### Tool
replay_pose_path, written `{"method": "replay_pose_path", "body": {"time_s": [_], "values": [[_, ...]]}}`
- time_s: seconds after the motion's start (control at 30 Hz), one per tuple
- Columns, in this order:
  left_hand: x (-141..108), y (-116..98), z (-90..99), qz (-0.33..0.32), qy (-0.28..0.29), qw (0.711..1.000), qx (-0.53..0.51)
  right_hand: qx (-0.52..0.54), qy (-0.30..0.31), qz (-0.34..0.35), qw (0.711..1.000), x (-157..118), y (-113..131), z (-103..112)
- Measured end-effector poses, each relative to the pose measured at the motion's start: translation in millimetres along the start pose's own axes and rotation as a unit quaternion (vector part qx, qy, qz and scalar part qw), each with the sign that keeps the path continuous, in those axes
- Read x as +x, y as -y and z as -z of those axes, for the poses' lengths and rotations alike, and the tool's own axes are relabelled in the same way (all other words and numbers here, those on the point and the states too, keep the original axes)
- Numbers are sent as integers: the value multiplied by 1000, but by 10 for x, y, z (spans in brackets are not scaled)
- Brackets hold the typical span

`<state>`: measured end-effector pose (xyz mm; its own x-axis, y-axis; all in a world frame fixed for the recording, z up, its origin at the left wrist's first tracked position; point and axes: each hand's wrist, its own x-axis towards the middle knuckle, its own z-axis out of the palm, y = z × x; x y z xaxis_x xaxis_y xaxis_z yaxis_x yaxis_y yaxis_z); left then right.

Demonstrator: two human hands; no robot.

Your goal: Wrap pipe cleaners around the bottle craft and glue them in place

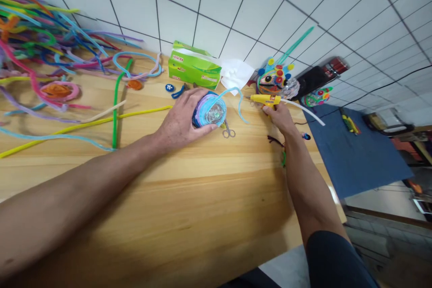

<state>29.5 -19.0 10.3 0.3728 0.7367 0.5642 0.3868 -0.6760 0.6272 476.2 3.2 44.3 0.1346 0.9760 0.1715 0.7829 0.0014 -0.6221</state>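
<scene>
My left hand [184, 119] is wrapped round a jar [212, 111] coiled with blue and purple pipe cleaners, its round end facing me. A loose light blue strand [240, 103] curls off it to the right. In my right hand [279, 114] is a yellow hot glue gun [265, 99], its nozzle pointing left toward the jar but apart from it; a white glue stick [305, 111] sticks out of its back. Small scissors [228, 131] lie just right of the jar, on the wooden table [216, 198].
Many coloured pipe cleaners [50, 54] cover the table's left side. A green tissue pack [194, 66] stands by the tiled wall. Behind the glue gun are a decorated jar [273, 78] and a black object [308, 82]; a blue mat [357, 153] lies right.
</scene>
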Motion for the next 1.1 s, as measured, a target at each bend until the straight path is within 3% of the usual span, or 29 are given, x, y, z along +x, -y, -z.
{"method": "replay_pose_path", "body": {"time_s": [0.27, 0.37, 0.43, 0.5, 0.63, 0.77, 0.87, 1.1], "values": [[-1, 18, -13, -2, -9, 1000, -5, 13, -22, -2, 1000, -103, -89, -13], [-3, 30, -29, -1, -12, 1000, -2, -20, -92, 6, 996, -343, -11, 15], [-1, 42, -37, -6, -12, 1000, -3, -51, -161, 22, 985, -580, 144, 19], [3, 52, -39, -15, -13, 1000, -6, -53, -179, 86, 979, -807, 409, -12], [14, 56, -23, -24, -10, 1000, -7, -11, -142, 262, 954, -976, 1174, -195], [14, 63, -12, -42, -10, 999, -6, 12, -66, 349, 935, -771, 1781, -433], [5, 77, -20, -70, -20, 997, -12, 27, -41, 354, 934, -609, 1904, -570], [-7, 65, -29, -59, -4, 998, -21, 72, -77, 308, 946, -594, 1745, -733]]}}
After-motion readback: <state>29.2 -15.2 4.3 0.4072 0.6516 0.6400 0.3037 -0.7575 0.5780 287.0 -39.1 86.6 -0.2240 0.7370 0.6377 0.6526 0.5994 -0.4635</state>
